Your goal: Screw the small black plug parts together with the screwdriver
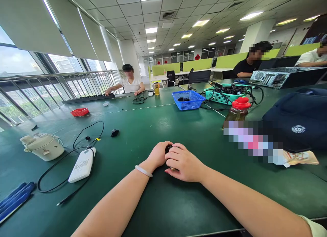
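Note:
My left hand (158, 153) and my right hand (186, 163) meet over the green tabletop (163, 203). Between them sits a small dark object (168, 148), mostly covered by fingers, so its kind does not show. The left fingers curl around its far side. From the right, the other hand's bent fingers close over it, and a small brownish bit shows beneath them. Beyond the hands, to the left, lies a small black part (114, 132), and a smaller black round piece (87, 138) is near a looped black cable (52, 188).
At left are a white power bank (82, 164), a beige bottle (47, 146) and blue gloves (16, 200). Ahead stand a red basket (79, 112), a blue basket (189, 105) and a green basket (217, 98) of cables. A red-lidded bottle (236, 112) and dark bag (283, 111) occupy the right.

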### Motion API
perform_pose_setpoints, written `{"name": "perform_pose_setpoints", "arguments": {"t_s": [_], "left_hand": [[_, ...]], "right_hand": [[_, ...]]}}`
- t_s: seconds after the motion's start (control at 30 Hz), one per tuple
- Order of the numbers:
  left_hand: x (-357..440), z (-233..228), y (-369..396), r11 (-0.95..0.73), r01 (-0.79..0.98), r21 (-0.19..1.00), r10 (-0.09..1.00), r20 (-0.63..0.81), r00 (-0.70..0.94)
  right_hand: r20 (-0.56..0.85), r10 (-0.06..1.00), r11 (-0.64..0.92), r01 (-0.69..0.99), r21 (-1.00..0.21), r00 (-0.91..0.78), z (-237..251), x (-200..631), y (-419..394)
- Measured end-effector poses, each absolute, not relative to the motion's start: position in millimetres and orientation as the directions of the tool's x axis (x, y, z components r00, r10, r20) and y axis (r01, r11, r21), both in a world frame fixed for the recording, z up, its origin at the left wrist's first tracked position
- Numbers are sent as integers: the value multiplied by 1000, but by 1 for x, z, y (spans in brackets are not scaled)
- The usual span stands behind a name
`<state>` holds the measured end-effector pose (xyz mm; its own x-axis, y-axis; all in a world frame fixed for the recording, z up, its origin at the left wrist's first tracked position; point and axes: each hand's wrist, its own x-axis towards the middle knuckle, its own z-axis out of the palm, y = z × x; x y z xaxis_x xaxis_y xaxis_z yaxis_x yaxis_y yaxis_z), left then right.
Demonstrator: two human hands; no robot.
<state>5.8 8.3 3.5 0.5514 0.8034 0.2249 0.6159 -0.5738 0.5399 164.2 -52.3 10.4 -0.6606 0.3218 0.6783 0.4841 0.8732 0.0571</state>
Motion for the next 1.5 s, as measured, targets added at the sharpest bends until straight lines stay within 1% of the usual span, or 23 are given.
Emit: {"name": "perform_pose_setpoints", "arguments": {"t_s": [0.07, 0.13, 0.27, 0.33, 0.4, 0.47, 0.53, 0.6, 0.67, 0.77, 1.03, 1.27, 1.37, 1.43, 1.5], "left_hand": [[6, 3, 8, -560, 624, 546, 812, 214, 542], [6, 2, 9, -540, 633, 555, 825, 199, 529], [5, -1, 12, -521, 654, 549, 838, 186, 512], [4, -2, 13, -518, 662, 541, 842, 186, 506], [4, -3, 13, -518, 665, 538, 843, 189, 503], [4, -3, 13, -515, 666, 540, 845, 190, 499], [5, -1, 12, -514, 666, 540, 846, 192, 497], [5, 0, 10, -523, 663, 536, 840, 195, 506], [6, 2, 9, -535, 658, 531, 833, 200, 516], [6, 4, 7, -541, 658, 524, 831, 210, 515], [7, 8, 3, -510, 682, 524, 851, 191, 489], [7, -1, 12, -511, 678, 529, 848, 179, 499], [6, 1, 11, -514, 676, 528, 847, 187, 498], [6, 3, 9, -516, 671, 533, 845, 185, 502], [5, 5, 8, -510, 670, 539, 845, 171, 506]], "right_hand": [[718, 319, 866, 498, 45, -619, 13, 169, -51], [754, 351, 849, 528, -7, -554, 15, 175, -48], [791, 496, 768, 607, -206, -359, 16, 190, -42], [789, 536, 733, 629, -259, -300, 17, 194, -40], [778, 534, 728, 647, -225, -330, 17, 192, -41], [752, 495, 750, 652, -117, -435, 16, 186, -45], [720, 429, 781, 625, 8, -545, 13, 176, -50], [700, 374, 797, 597, 94, -609, 9, 166, -54], [682, 339, 799, 581, 155, -648, 6, 160, -55], [650, 323, 797, 568, 206, -688, 4, 158, -55], [592, 306, 812, 529, 246, -746, 3, 158, -55], [550, 345, 802, 543, 249, -761, -1, 148, -56], [539, 332, 808, 528, 261, -774, 1, 148, -56], [558, 327, 815, 527, 243, -763, 4, 152, -55], [623, 349, 817, 553, 165, -700, 7, 159, -53]]}}
